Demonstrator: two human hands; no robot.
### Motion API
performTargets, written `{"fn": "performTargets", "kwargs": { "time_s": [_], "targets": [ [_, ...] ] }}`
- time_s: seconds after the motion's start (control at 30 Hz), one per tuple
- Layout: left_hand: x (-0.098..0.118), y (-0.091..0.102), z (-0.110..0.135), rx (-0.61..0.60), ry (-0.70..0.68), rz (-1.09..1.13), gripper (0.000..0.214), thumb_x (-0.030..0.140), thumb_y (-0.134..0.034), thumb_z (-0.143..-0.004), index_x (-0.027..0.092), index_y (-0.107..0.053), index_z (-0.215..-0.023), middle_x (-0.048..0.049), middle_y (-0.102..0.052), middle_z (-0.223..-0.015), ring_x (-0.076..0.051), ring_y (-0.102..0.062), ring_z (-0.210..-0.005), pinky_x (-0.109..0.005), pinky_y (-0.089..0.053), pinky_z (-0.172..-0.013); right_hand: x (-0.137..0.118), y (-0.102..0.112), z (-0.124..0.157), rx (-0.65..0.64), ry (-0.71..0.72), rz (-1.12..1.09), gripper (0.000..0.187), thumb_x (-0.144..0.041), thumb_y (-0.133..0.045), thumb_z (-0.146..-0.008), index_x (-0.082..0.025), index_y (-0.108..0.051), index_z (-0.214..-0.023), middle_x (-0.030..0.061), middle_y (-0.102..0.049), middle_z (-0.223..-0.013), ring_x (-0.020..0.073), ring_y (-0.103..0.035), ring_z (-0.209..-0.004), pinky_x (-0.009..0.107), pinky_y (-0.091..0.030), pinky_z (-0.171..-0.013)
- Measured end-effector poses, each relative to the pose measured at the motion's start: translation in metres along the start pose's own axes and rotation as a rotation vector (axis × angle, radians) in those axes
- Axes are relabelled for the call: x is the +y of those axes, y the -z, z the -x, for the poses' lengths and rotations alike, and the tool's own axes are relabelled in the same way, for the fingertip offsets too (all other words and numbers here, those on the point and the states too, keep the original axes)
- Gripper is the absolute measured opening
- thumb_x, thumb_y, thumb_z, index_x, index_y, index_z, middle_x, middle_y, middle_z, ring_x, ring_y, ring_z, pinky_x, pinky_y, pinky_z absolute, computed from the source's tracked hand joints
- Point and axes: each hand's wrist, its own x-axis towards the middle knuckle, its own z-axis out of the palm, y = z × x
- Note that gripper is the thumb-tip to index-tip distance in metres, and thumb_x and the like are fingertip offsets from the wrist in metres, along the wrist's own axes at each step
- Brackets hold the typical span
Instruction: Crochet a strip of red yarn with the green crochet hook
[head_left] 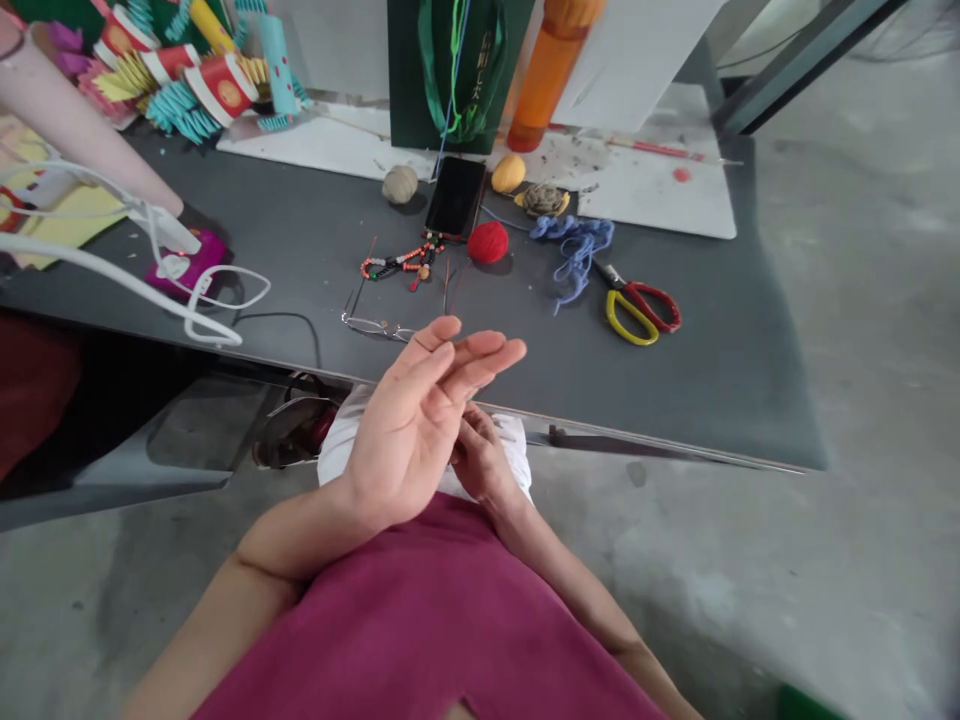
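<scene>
Red yarn ball [487, 242], blue yarn [574, 245], scissors [611, 280] w/ yellow + red handles, dk-grey tabletop [637, 390].

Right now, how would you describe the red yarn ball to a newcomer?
On the dark grey tabletop, find the black phone. Just off its near corner sits the red yarn ball, between a beaded string and loose blue yarn; it is the only red ball there.

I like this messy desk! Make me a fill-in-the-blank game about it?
The round ball of yarn is ____.
The scissors have one red handle and one ____ handle.
The tangled yarn beside them is ____.
Near the open left hand, a pair of ____ lies on the gray table.

Missing words: red, yellow, blue, glasses.
</scene>
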Motion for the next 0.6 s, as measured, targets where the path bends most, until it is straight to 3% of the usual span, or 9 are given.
{"fn": "performTargets", "kwargs": {
  "time_s": [0.2, 0.43, 0.6],
  "targets": [
    [-0.011, 0.018, -0.013, 0.048, -0.058, -0.044, 0.009, 0.021, -0.063, -0.095, 0.024, -0.065, -0.104, -0.001, -0.08, -0.1, -0.024, -0.074, -0.121, -0.041, -0.046, -0.116, 0.001, -0.001, -0.001, -0.002, 0.04, -0.026, 0.044, -0.054, -0.087, -0.07, -0.024, -0.055, -0.07, -0.0109, -0.039, -0.05, 0.0062, -0.026, -0.043, 0.022, -0.022, -0.04],
    [-0.014, 0.016, -0.013, 0.019, -0.157, -0.083, 0.01, 0.02, -0.068, -0.093, 0.024, -0.065, -0.101, 0.0, -0.081, -0.098, -0.021, -0.078, -0.107, -0.04, -0.049, -0.111, 0.001, -0.002, -0.001, 0.016, 0.029, -0.024, 0.042, -0.052, -0.087, -0.068, -0.024, -0.056, -0.069, -0.0105, -0.04, -0.05, 0.0065, -0.026, -0.043, 0.023, -0.021, -0.04],
    [-0.016, 0.015, -0.019, 0.014, -0.269, -0.15, 0.022, 0.024, -0.084, -0.083, 0.025, -0.067, -0.097, 0.0036, -0.077, -0.088, -0.016, -0.077, -0.094, -0.034, -0.056, -0.098, 0.002, -0.001, -0.002, 0.038, 0.012, -0.005, 0.042, -0.055, -0.088, -0.066, -0.024, -0.058, -0.07, -0.0099, -0.043, -0.05, 0.0064, -0.027, -0.042, 0.023, -0.023, -0.039]
  ]
}}
